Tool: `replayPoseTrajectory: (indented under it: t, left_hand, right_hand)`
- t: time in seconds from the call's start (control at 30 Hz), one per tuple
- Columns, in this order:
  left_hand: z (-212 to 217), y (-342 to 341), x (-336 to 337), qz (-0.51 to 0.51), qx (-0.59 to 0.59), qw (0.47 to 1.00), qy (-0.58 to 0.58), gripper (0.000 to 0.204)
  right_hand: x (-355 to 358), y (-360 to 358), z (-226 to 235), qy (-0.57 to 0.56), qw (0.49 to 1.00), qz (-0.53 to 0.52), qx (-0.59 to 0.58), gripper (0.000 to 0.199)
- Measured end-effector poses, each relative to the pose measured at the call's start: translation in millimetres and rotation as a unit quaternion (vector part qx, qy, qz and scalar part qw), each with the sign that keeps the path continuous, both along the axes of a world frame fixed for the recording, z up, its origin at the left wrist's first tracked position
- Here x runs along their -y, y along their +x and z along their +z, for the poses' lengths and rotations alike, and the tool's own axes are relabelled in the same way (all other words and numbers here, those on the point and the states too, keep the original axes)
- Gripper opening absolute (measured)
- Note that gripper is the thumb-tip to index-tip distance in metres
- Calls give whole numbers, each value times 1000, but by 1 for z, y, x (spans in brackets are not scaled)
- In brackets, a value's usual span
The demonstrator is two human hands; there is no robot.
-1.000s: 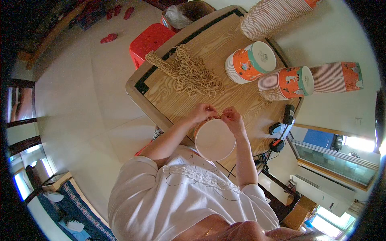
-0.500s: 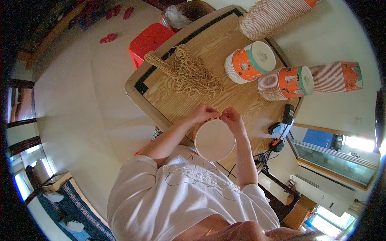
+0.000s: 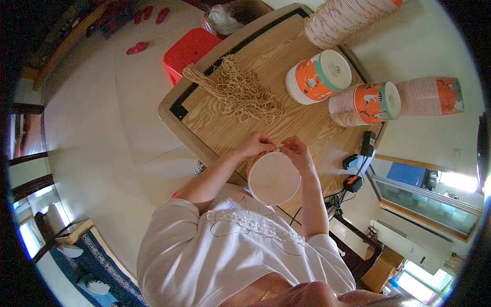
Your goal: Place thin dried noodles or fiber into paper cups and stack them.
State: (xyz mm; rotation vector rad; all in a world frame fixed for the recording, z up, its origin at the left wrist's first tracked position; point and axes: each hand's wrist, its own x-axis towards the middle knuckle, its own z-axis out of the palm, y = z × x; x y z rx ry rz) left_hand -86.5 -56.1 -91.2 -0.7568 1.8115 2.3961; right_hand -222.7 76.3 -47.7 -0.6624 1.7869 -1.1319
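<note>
A white paper bucket (image 3: 274, 180) with some orange on its outer wall stands at the near table edge, in front of my body. Its round pale face is turned up toward me. At the far side of its rim, my left hand (image 3: 260, 144) and my right hand (image 3: 295, 150) meet, both with fingertips pinched together. Something small and light brown shows between them, too small to name. Beyond my left hand lies a loose heap of brown twine (image 3: 240, 92) on the wooden table (image 3: 209, 125).
Orange and green paper buckets stand in a short stack (image 3: 319, 77) and a longer lying stack (image 3: 364, 104). Another tall stack (image 3: 353, 23) is at the far right corner. Black adapters with cables (image 3: 353, 182) lie along the right edge. A red stool (image 3: 189, 51) stands beyond the table.
Both hands stay at the bucket's far rim, with only slight finger movement. The view has shifted a little; nothing else has visibly moved.
</note>
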Motion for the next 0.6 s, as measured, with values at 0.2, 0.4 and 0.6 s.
replayPoseTrajectory:
  t: [0.2,0.4,0.6]
  left_hand:
    - [-4,-2,-1,18,20,998,59,22]
    - [-18,-4,-5,9,-21,999,25,20]
    - [-6,-5,-4,-15,-34,998,-40,20]
  right_hand:
    - [7,1,10,99,989,77,-76,8]
    - [-1,-4,-1,47,997,63,-26,12]
    - [0,-3,3,65,997,38,20,13]
